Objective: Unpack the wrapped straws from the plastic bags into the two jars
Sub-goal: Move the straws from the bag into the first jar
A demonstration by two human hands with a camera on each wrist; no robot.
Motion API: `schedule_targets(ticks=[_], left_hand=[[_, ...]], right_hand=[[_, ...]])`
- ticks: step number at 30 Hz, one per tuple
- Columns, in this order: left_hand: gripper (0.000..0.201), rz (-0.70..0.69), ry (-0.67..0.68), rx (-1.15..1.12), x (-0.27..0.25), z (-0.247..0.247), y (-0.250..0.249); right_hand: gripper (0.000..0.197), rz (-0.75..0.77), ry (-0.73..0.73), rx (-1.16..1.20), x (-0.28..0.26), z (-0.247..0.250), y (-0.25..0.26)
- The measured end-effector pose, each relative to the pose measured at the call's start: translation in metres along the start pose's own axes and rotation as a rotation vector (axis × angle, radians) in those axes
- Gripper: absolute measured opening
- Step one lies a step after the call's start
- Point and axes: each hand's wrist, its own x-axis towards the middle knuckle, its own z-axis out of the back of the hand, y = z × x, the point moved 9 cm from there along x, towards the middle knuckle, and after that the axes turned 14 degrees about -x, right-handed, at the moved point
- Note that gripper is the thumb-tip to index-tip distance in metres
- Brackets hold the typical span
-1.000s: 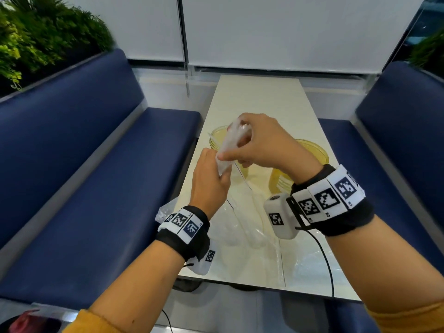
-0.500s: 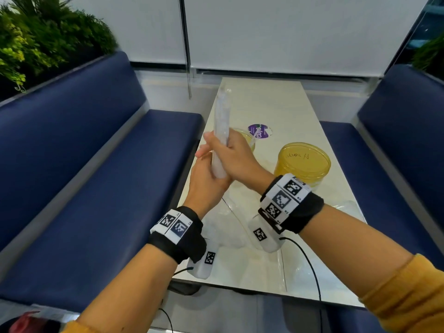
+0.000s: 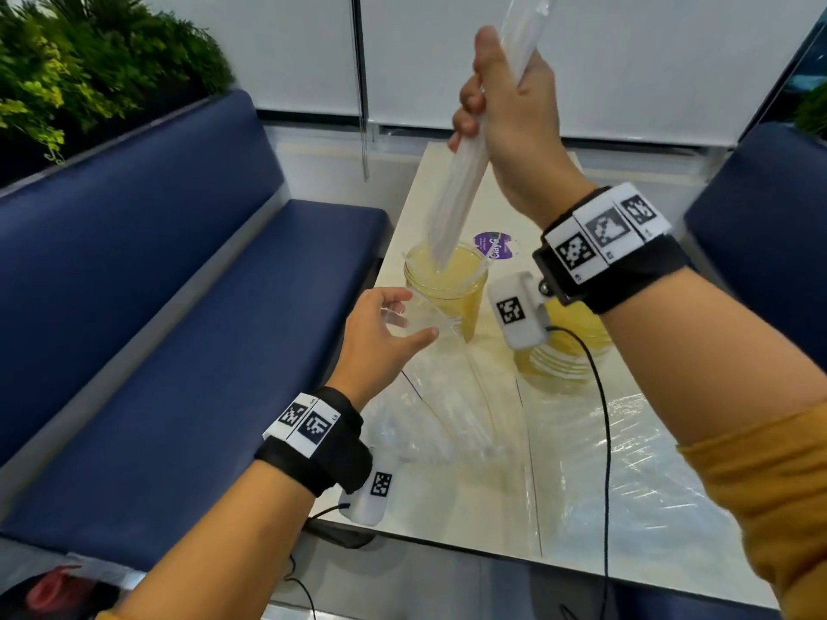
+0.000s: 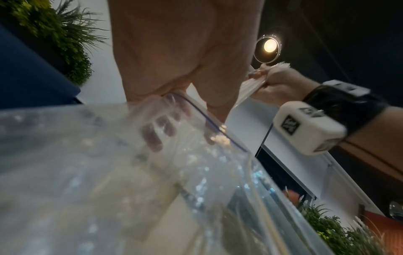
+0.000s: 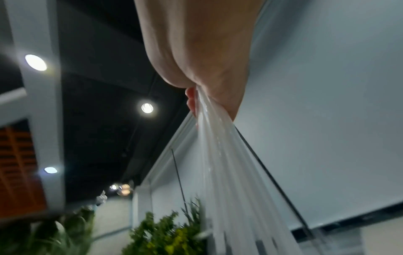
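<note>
Fingers (image 3: 467, 105) of the right hand (image 3: 514, 123) wrapped tight round a bundle of wrapped straws (image 3: 461, 181), thumb up along its near side; bundle passes through the fist and sticks out above and below. Grip sits near the upper part of the bundle. Straws thin, white, in glossy translucent sleeves, fanning slightly toward the lower ends. Bundle tilted, lower ends inside the mouth of the left jar (image 3: 447, 288); whether they touch its bottom cannot be told. Right wrist view shows the same sleeves (image 5: 220, 155) streaming down from the closed fist, blurred.

Fingers (image 3: 394, 302) of the left hand (image 3: 380, 337) loosely spread, curved, thumb pointing toward the jar. They hold the open mouth of a clear plastic bag (image 3: 429, 382); left wrist view shows fingertips (image 4: 152, 136) behind the film, inside the bag opening, with a thin blue line along the bag's rim. Bag crinkled, transparent, lying from the hand back across the table (image 3: 581, 485) toward the near edge; contents too blurred to make out.

2 jars, both yellow-tinted, translucent, round, open-topped. Left jar just beyond the left hand's fingers. Right jar (image 3: 564, 355) beside it, partly hidden by the right wrist camera, ribbed near the base. More clear plastic film (image 3: 649, 463) spread flat on the table's near right part. Purple round sticker (image 3: 496, 246) on the table just behind the left jar. Table pale, glossy, between 2 blue padded benches (image 3: 179, 306).
</note>
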Motion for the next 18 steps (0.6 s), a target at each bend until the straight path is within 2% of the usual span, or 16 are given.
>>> schedule_targets(ticks=[5, 9, 14, 16, 18], left_hand=[[0.049, 0.006, -0.015, -0.010, -0.002, 0.007, 0.005], [0.050, -0.005, -0.012, -0.013, 0.000, 0.012, 0.004], [0.051, 0.004, -0.017, -0.073, 0.003, 0.019, 0.003], [0.050, 0.008, -0.023, -0.090, 0.004, 0.021, 0.004], [0.048, 0.016, -0.025, -0.102, 0.004, 0.022, 0.005]], right_hand=[[0.018, -0.048, -0.108, -0.135, 0.033, -0.004, -0.066], [0.023, -0.161, -0.047, -0.318, 0.028, -0.025, -0.146], [0.029, -0.390, 0.040, -0.483, 0.006, -0.028, -0.227], [0.043, -0.458, 0.017, -0.468, 0.001, -0.020, -0.238], [0.071, -0.442, 0.009, -0.430, 0.001, -0.015, -0.233]])
